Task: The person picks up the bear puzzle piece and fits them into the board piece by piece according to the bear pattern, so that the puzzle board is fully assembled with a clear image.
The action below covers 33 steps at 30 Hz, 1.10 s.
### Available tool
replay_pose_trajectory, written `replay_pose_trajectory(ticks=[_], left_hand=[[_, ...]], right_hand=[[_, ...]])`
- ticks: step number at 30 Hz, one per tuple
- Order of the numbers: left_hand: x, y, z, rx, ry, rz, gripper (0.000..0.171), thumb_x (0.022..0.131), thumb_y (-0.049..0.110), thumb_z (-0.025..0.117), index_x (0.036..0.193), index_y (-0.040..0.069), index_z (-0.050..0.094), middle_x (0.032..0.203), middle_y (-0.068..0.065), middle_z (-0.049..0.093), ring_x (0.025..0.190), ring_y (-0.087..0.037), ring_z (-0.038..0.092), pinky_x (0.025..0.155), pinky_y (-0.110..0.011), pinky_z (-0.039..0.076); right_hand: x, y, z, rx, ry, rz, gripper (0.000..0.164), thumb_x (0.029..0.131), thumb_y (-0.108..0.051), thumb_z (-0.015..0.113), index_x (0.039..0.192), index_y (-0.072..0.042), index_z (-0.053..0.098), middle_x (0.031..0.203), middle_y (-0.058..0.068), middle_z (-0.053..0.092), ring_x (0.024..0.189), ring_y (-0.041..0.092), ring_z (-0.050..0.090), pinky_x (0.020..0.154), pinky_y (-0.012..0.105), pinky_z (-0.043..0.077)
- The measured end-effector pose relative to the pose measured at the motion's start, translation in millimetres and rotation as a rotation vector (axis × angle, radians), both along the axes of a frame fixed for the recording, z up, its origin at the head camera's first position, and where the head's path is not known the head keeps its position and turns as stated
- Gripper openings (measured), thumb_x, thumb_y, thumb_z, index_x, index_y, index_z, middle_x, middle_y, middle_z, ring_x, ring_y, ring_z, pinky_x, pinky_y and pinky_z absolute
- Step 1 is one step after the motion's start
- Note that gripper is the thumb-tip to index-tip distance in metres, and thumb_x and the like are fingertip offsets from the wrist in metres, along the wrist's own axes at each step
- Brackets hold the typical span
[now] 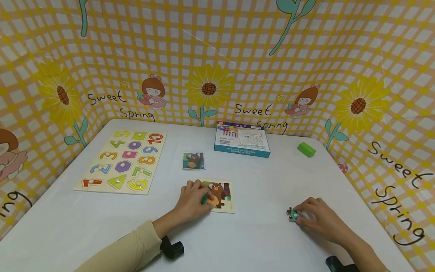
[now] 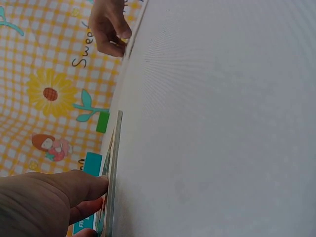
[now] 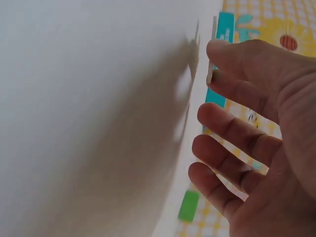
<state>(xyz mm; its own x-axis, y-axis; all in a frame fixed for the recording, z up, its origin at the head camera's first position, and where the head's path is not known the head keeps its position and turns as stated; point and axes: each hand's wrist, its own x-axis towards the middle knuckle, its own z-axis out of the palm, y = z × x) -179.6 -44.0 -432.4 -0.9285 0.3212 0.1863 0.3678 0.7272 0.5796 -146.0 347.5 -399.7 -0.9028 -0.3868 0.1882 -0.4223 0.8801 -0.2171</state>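
A bear jigsaw puzzle (image 1: 218,192) in a pale wooden tray (image 1: 232,196) lies flat near the middle of the table. Over its left side is my left hand (image 1: 193,199), with thumb and fingertips resting on the picture and covering part of it. In the left wrist view the puzzle tray (image 2: 116,148) shows edge-on beside the left thumb (image 2: 91,185). Off to the right, my right hand (image 1: 317,219) pinches a small green and brown puzzle piece (image 1: 292,214) between thumb and index finger. Its other fingers spread loosely below the thin piece (image 3: 210,74) in the right wrist view.
Behind the puzzle lies a square bear picture card (image 1: 193,161). A number-and-shape board (image 1: 112,155) occupies the left side of the table. Toward the back stand a teal-edged flat box (image 1: 242,141) and, farther right, a green block (image 1: 306,149). Checked cloth (image 1: 210,45) encloses the table's back and sides.
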Motion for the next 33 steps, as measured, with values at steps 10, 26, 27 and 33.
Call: replay_pose_trajectory(ticks=[10, 26, 27, 33], left_hand=[[0.6, 0.5, 2.2, -0.001, -0.002, 0.0, 0.011, 0.076, 0.023, 0.073, 0.083, 0.023, 0.065, 0.113, -0.004, 0.054, 0.101, -0.025, 0.039, 0.083, -0.044, 0.03], [1.1, -0.4, 1.2, 0.005, 0.006, -0.004, 0.011, 0.076, 0.022, 0.072, 0.085, 0.022, 0.066, 0.111, -0.004, 0.054, 0.099, -0.023, 0.038, 0.082, -0.043, 0.03], [1.1, -0.3, 1.2, 0.005, 0.006, -0.005, 0.011, 0.076, 0.022, 0.072, 0.085, 0.022, 0.066, 0.111, -0.004, 0.054, 0.099, -0.023, 0.038, 0.082, -0.043, 0.03], [1.2, -0.5, 0.6, 0.0, 0.01, -0.003, 0.011, 0.076, 0.022, 0.072, 0.085, 0.023, 0.066, 0.112, -0.004, 0.054, 0.1, -0.024, 0.039, 0.082, -0.043, 0.03]], right_hand=[[-8.9, -48.8, 4.7, 0.013, -0.034, 0.033, 0.023, 0.075, -0.027, 0.077, 0.097, -0.023, 0.069, 0.1, -0.01, 0.059, 0.094, 0.008, 0.046, 0.079, 0.034, 0.047], [-26.7, -129.1, 3.1, 0.006, -0.054, 0.106, 0.024, 0.074, -0.03, 0.078, 0.094, -0.019, 0.07, 0.098, -0.005, 0.062, 0.094, 0.013, 0.048, 0.082, 0.036, 0.045], [-27.6, -132.8, 2.8, 0.004, -0.051, 0.111, 0.024, 0.074, -0.03, 0.078, 0.094, -0.019, 0.07, 0.098, -0.005, 0.062, 0.094, 0.013, 0.048, 0.081, 0.036, 0.045], [-31.9, -150.1, -0.3, -0.003, -0.036, 0.125, 0.026, 0.073, -0.031, 0.079, 0.093, -0.017, 0.071, 0.097, -0.003, 0.063, 0.091, 0.012, 0.047, 0.081, 0.035, 0.043]])
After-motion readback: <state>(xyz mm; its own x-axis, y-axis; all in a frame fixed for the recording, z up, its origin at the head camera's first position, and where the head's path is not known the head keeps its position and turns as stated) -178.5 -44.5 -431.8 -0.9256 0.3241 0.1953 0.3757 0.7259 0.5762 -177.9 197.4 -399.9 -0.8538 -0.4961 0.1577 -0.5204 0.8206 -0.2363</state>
